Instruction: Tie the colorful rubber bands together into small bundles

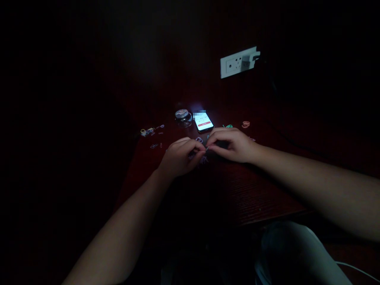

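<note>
In the dim light, my left hand (182,155) and my right hand (233,144) meet over the dark red table. The fingertips of both are pinched together on a small pale elastic band (207,148), mostly hidden by the fingers. Beneath the left fingers lies a pile of purplish bands (204,160). Just beyond the hands is a lilac band (199,139). Green bands (228,126) show behind the right hand, and a bundle of orange bands (246,124) rests to its right.
A lit phone (204,121) lies beyond the hands, beside a lidded clear jar (184,118). Mixed bands (147,132) are scattered at the left. A wall socket (237,63) holds a plug. The table's front edge (264,222) runs above my knee.
</note>
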A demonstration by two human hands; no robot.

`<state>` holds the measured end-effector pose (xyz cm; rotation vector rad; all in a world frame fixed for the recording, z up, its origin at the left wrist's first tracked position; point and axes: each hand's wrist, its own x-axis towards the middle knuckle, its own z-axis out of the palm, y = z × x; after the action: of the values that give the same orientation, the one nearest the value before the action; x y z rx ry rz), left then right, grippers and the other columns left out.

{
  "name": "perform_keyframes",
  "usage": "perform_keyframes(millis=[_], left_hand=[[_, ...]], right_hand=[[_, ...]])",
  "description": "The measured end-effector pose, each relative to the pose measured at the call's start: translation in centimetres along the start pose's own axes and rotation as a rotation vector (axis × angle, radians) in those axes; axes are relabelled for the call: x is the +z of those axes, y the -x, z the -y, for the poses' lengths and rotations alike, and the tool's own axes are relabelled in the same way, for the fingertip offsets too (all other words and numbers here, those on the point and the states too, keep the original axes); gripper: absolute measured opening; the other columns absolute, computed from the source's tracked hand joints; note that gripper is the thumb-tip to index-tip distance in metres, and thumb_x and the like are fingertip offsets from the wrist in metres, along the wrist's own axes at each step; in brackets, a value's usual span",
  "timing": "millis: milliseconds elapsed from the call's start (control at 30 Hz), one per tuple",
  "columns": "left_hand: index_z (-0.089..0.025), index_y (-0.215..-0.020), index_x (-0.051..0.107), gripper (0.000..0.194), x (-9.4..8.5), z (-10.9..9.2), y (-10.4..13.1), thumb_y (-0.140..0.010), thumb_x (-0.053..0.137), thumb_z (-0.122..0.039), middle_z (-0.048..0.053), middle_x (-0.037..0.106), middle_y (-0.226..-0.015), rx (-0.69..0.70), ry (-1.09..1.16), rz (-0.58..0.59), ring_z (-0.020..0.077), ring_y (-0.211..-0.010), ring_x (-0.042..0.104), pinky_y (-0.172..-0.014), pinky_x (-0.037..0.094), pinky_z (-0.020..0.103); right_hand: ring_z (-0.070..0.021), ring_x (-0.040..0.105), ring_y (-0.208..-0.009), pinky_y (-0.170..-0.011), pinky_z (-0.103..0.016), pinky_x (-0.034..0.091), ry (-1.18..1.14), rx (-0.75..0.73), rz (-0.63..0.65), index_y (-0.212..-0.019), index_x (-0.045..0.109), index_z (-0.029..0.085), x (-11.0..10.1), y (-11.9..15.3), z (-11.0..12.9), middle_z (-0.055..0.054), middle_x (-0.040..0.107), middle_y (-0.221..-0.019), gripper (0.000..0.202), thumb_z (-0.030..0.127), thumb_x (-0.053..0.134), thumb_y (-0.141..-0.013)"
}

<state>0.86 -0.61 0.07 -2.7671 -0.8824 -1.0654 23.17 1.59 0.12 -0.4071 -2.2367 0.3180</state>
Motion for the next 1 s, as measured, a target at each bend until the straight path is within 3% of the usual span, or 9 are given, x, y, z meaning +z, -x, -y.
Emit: perform_keyframes(millis=[667, 867, 1000], left_hand=[[-0.020, -0.091, 0.058, 0.006, -0.05, 0.04, 0.34, -0.090, 0.056, -0.026, 0.001, 0.066, -0.080, -0.073, 0.043, -0.052, 0.0134, -0.071, 0.061, -0.066, 0.047, 0.028], [-0.021, -0.102, 0.062, 0.025, 0.00, -0.07, 0.13, -0.084, 0.068, -0.037, 0.002, 0.068, -0.088, -0.039, 0.069, -0.022, 0.0146, -0.075, 0.063, -0.072, 0.050, 0.030], [-0.021, -0.091, 0.064, 0.011, 0.05, -0.09, -0.03, -0.089, 0.062, -0.031, 0.001, 0.067, -0.077, -0.014, 0.054, -0.033, 0.0138, -0.071, 0.061, -0.069, 0.048, 0.029]], right_hand=[[-0.0159, 0.060, -0.077, -0.070, -0.030, 0.049, -0.031, 0.017, -0.051, -0.086, 0.068, 0.018, 0.16, 0.46, -0.59, -0.005, 0.064, -0.082, 0.007, 0.019, 0.061, -0.089], [-0.0159, 0.060, -0.074, -0.067, -0.030, 0.048, -0.029, 0.024, -0.038, -0.085, 0.067, 0.017, 0.14, 0.26, -0.16, -0.005, 0.063, -0.081, 0.009, 0.019, 0.060, -0.089], [-0.0156, 0.059, -0.072, -0.065, -0.029, 0.048, -0.018, 0.027, -0.027, -0.084, 0.067, 0.017, 0.16, 0.22, 0.07, -0.005, 0.063, -0.079, 0.010, 0.019, 0.059, -0.089]])
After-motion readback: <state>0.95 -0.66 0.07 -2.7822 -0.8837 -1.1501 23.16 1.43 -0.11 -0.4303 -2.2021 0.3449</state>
